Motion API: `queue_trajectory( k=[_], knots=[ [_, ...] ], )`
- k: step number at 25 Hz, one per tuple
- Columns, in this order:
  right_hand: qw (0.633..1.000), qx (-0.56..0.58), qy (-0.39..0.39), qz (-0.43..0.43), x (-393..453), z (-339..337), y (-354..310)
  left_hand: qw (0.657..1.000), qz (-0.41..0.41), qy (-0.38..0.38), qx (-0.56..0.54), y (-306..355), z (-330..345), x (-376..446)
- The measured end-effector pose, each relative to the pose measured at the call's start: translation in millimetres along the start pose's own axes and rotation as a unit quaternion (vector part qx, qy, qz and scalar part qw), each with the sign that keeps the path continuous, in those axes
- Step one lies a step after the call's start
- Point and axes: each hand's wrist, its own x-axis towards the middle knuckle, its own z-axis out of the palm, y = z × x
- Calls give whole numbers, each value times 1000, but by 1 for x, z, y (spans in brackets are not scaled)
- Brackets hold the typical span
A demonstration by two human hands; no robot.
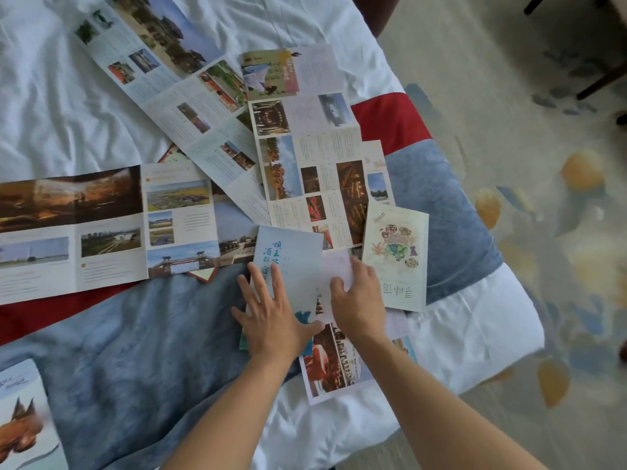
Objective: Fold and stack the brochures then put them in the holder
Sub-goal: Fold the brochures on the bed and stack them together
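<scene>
Two hands are down on the bed right now: the left hand [271,320] is spread flat, fingers wide, pressing on a folded pale blue brochure [288,262], and the right hand [358,305] sits just beside it with fingers curled onto a thin pinkish sheet [336,269]; can't tell if it's pinching or just pressing. Under the right wrist there's a red photo leaflet [330,361] still open. Touching the right hand on its outer side is a folded cream brochure [395,256]. Further out past both hands, several long brochures lie fully unfolded: a wide landscape one [101,228] to the left and tall strips [315,164] beyond. No holder in sight. Looks like folding is barely started; next I'd crease this one and start a stack.
</scene>
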Motion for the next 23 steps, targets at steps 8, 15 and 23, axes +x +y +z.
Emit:
queue_trajectory(
  k=[8,15,23],
  knots=[
    [976,-79,81,188,18,-37,65,999,12,9,31,4,1,6],
    [957,-12,108,268,21,-27,52,997,55,61,9,5,-8,9],
    [965,94,165,183,18,-41,12,992,25,111,-50,-1,-46,26]
  ],
)
